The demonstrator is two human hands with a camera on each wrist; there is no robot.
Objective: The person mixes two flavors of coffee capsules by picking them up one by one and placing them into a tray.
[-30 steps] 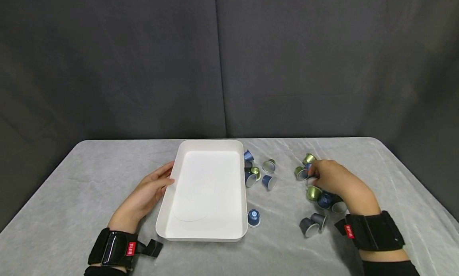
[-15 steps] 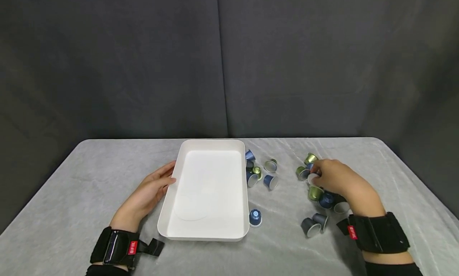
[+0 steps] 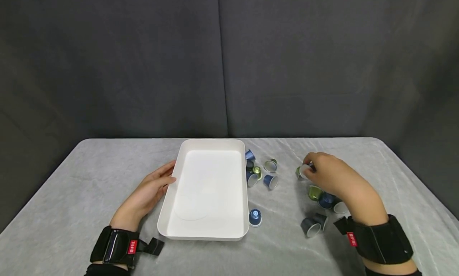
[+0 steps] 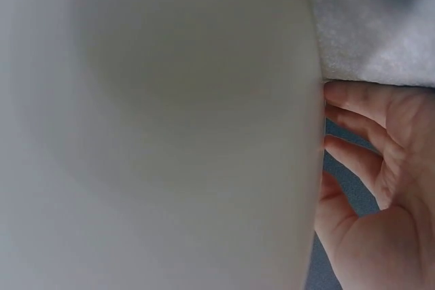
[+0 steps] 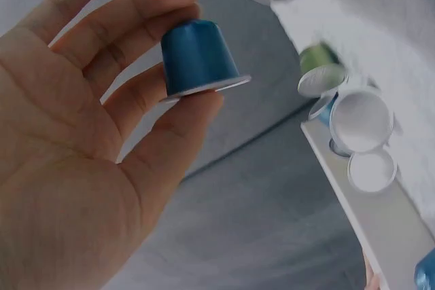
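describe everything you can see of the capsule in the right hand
The capsule is a small blue cup-shaped pod, metal by its look, with a flat top, flaring sides and a thin silvery rim. The right hand pinches it between thumb and fingertips, lifted off the table. In the head view only its pale foil face shows.

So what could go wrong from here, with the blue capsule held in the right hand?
The right hand pinches the blue capsule only by fingertips, so it might slip. Loose capsules lie under that wrist, and a sweep could scatter them. The left hand only rests against the white tray, which could slide.
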